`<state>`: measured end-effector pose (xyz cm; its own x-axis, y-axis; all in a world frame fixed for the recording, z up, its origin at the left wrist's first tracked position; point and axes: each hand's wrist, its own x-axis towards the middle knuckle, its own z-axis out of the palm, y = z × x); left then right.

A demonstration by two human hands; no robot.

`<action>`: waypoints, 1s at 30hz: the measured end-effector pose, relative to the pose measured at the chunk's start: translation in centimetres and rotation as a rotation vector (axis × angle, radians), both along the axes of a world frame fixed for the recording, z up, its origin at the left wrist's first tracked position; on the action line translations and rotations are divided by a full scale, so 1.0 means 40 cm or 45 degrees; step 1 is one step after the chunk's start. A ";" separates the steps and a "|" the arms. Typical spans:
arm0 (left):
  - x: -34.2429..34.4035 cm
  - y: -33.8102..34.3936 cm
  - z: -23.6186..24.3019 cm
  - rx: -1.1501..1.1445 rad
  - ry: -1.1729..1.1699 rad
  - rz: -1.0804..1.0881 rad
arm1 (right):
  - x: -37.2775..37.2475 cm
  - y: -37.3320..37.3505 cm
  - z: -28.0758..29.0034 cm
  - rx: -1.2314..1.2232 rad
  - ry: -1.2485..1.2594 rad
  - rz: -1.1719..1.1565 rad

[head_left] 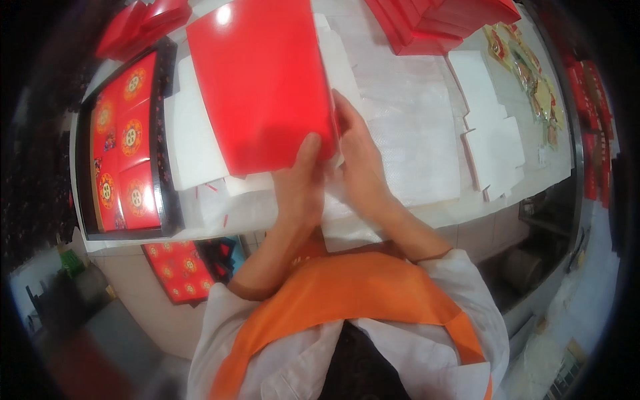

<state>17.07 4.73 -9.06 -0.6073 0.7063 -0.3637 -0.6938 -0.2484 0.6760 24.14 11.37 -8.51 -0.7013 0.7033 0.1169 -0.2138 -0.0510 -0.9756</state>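
A large glossy red cardboard box [263, 87] lies tilted over the middle of the table, its broad face up. At its near right corner my left hand [301, 180] grips the edge, thumb pressed on the red face and fingers hidden beneath. My right hand [362, 157] is closed along the right side of the same box, its fingers partly out of sight behind that edge. Under the box, flat white cardboard pieces [189, 130] stick out to the left and right.
On the left stands a dark-framed tray [161, 140] of red patterned packs [133, 133]. Red boxes [433, 23] are stacked at the far side. White cut cardboard [493, 150] and small clear packets [533, 83] lie on the right. Another red patterned tray [179, 270] sits below the table edge.
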 end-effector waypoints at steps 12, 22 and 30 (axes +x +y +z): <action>0.016 -0.002 -0.001 0.056 -0.049 -0.001 | -0.003 0.009 -0.019 -0.033 -0.125 -0.073; 0.021 -0.011 -0.010 -0.068 0.149 -0.055 | -0.009 -0.015 -0.027 0.169 -0.175 -0.153; -0.001 -0.019 0.004 -0.070 -0.044 -0.139 | 0.007 -0.006 -0.017 0.000 -0.141 0.003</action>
<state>17.01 3.98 -8.91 -0.5147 0.7459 -0.4227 -0.7375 -0.1337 0.6620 24.40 11.13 -9.17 -0.7116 0.7016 0.0385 -0.1043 -0.0513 -0.9932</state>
